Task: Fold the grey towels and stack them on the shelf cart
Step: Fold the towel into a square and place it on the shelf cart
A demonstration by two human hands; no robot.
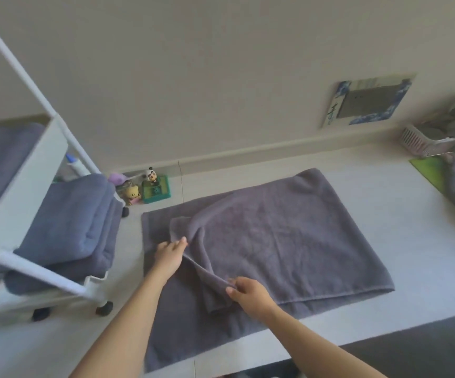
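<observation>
Both hands pinched one folded edge of the grey towel (pixel 275 241) — left hand (pixel 169 255) far, right hand (pixel 248 293) near — beside the shelf cart (pixel 30 186) holding folded towels (pixel 79 219).

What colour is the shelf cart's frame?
White, seen in the head view: the shelf cart has white posts and trays, with black casters.
</observation>
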